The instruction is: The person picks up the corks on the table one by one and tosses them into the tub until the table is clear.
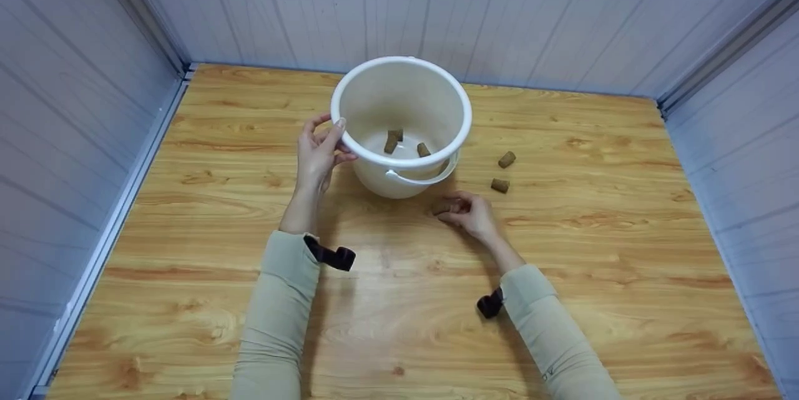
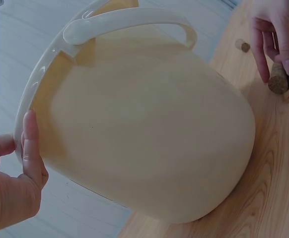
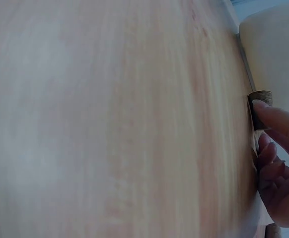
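Observation:
A white plastic bucket (image 1: 399, 178) with a drop-down handle (image 1: 431, 181) stands on the wood-patterned surface. My left hand (image 1: 318, 150) grips its rim on the left side, thumb over the edge and fingers along the outer wall. Just in front of the bucket, my right hand (image 1: 469, 214) pinches a brown cork (image 2: 278, 82) between thumb and fingers, low over the surface. In the right wrist view the cork (image 3: 260, 110) shows beside the thumb. Inside the bucket, a few corks (image 1: 423, 150) lie on the bottom.
To the right of the bucket lie two loose corks, a farther one (image 1: 507, 159) and a nearer one (image 1: 500, 185). Pale panel walls (image 1: 499, 13) enclose the wood-patterned surface (image 1: 624, 231) at the back and on both sides.

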`<state>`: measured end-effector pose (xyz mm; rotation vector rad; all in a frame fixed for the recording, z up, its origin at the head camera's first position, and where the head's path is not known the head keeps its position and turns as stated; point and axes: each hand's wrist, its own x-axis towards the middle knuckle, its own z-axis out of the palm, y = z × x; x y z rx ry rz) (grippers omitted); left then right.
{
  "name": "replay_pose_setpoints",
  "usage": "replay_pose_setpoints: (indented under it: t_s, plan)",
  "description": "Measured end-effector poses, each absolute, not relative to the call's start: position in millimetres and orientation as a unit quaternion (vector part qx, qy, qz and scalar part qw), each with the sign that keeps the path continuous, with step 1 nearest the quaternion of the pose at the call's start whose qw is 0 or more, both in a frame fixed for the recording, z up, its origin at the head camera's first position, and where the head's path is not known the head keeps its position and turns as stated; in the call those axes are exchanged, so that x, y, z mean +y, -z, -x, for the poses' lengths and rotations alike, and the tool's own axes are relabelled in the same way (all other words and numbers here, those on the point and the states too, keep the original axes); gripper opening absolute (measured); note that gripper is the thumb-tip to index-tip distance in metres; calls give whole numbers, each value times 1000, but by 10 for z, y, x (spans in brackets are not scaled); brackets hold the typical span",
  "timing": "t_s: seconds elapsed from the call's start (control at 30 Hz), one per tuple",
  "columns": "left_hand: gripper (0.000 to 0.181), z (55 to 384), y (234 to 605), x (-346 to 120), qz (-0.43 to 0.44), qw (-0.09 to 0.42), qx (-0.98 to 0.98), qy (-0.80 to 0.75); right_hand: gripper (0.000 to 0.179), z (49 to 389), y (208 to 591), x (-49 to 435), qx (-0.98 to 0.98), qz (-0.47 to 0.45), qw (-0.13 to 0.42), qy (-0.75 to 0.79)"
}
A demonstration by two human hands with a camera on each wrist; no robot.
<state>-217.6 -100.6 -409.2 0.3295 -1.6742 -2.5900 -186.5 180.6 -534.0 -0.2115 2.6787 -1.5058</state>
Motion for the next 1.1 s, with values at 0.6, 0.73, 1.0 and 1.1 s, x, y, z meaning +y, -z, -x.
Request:
replay_pose_setpoints:
  t_s: [0.6,0.73,1.0,1.1]
  plan:
    - [36,2180,4080,-1007,-118,15,-543,832,25,1867,5355,1782,876,70,14,477]
    - [36,2183,4093,-1002,-115,19,-542,832,25,1864,5352,1784,876,67,12,477]
    - [35,2184,4102,-997,-112,28,-536,836,24,1857,5342,1787,866,74,11,494]
    - [34,2185,4100,-993,-112,29,-535,837,24,1850,5341,1788,862,74,11,501]
